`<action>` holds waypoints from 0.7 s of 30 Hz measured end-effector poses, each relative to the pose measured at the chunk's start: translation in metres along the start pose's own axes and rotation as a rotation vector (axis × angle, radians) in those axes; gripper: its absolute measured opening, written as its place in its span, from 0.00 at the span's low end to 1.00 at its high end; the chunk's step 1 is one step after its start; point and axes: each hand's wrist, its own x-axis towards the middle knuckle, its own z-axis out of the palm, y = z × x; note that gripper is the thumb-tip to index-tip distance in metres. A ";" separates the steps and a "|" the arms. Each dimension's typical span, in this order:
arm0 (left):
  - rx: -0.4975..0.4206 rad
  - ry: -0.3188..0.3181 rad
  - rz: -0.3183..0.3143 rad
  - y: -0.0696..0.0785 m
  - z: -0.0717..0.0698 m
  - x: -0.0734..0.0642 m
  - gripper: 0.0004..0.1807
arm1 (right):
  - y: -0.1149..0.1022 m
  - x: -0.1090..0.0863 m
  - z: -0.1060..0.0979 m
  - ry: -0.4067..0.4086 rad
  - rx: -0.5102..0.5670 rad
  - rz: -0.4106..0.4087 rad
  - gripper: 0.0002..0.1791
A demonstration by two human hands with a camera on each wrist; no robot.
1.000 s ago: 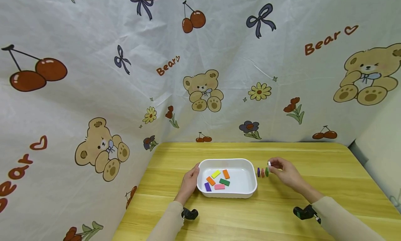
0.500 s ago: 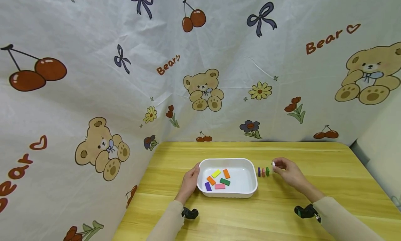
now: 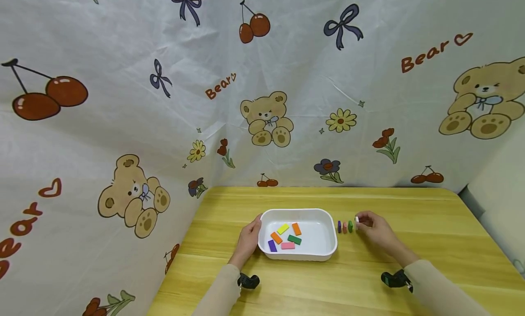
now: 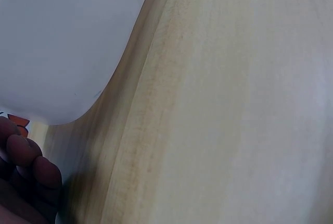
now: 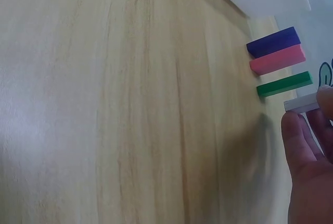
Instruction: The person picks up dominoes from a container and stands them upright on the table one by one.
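Standing on edge in a row are a purple block, a pink block and a green block, just right of a white tray. At the right end of that row, my right hand pinches a white block between thumb and fingers, upright and a small gap from the green one. My left hand grips the tray's left end, thumb along the rim; its curled fingertips show beside the tray's wall in the left wrist view.
Inside the tray lie several flat blocks, among them a yellow block, a dark green block and a pink one. The wooden table meets a bear-print cloth at the back and left.
My right hand has carried the white block a little to the right, away from the green block, then lowered it toward the table. My left hand stays on the tray.
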 end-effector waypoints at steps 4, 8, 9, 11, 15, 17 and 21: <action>-0.004 0.003 -0.002 0.000 0.001 -0.001 0.26 | 0.002 -0.001 0.003 0.003 -0.001 0.012 0.18; -0.011 -0.002 -0.006 0.001 0.000 -0.001 0.26 | 0.003 -0.001 0.005 0.004 -0.010 0.023 0.18; -0.010 -0.003 -0.005 0.001 0.000 -0.002 0.26 | 0.003 -0.002 0.006 0.006 -0.013 0.025 0.18; -0.007 -0.005 -0.004 0.001 0.000 -0.002 0.26 | 0.002 -0.003 0.006 0.007 -0.015 0.026 0.17; -0.010 -0.008 -0.003 0.000 0.000 -0.001 0.27 | 0.001 -0.006 0.007 0.008 -0.012 0.025 0.17; -0.016 -0.010 -0.004 0.000 0.000 0.000 0.27 | 0.001 -0.006 0.007 0.007 -0.010 0.023 0.17; -0.020 -0.011 -0.007 -0.001 0.000 0.000 0.27 | 0.000 -0.006 0.008 0.008 -0.017 0.026 0.17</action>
